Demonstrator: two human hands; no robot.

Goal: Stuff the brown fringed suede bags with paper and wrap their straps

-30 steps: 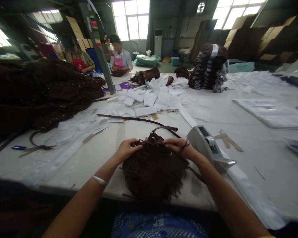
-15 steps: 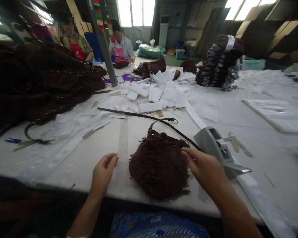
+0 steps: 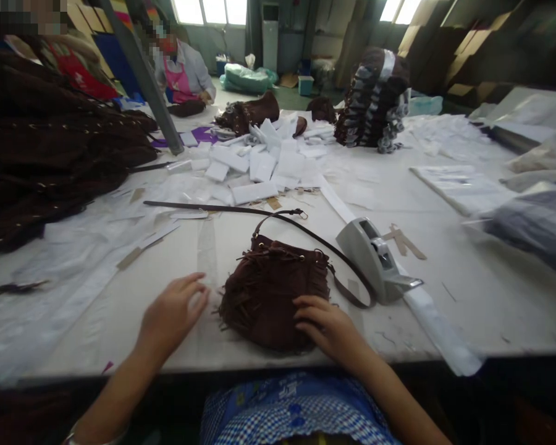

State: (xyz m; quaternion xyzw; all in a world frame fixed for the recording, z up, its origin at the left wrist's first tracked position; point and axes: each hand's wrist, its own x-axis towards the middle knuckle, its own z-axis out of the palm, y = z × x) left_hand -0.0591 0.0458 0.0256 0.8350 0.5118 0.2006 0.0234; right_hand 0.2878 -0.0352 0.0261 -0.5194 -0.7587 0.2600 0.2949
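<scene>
A small dark brown fringed bag [image 3: 273, 287] lies flat on the white table [image 3: 467, 290] right in front of me, its long strap [image 3: 222, 209] running off to the left and looping on the right. My right hand [image 3: 327, 324] rests on the bag's lower right edge, fingers spread and flat. My left hand [image 3: 173, 312] lies on the table just left of the bag, fingers loosely apart, holding nothing.
A grey tape dispenser [image 3: 375, 256] stands right of the bag. White paper pieces [image 3: 264, 167] litter the middle. A heap of brown bags [image 3: 41, 154] fills the left, a wrapped stack [image 3: 373, 102] the back. Two people [image 3: 183, 68] work at the far end.
My right hand dropped from the bag's top edge to its lower right. The left hand moved in closer beside the bag. The view shifted, and the bag now lies flatter.
</scene>
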